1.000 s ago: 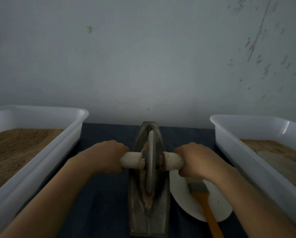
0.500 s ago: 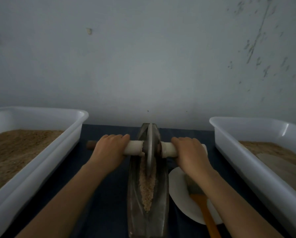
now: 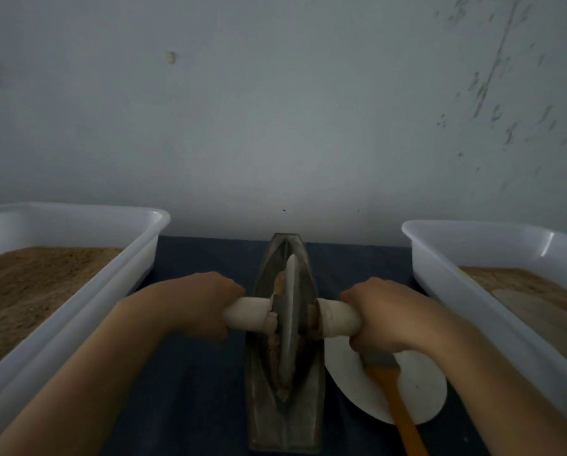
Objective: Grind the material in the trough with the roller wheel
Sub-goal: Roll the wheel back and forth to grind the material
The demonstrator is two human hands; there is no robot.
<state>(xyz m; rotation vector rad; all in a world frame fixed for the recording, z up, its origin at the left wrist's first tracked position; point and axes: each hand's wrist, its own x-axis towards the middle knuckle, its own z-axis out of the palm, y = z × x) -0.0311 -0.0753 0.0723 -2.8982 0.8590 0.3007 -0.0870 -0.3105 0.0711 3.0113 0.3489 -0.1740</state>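
The roller wheel (image 3: 290,319) has rolled back from the far end to the middle of the trough (image 3: 311,403), over the brown material (image 3: 275,348). The left hand (image 3: 193,304) and right hand (image 3: 380,319) grip its white handles, fingers curled round, at the table's (image 3: 190,406) centre.
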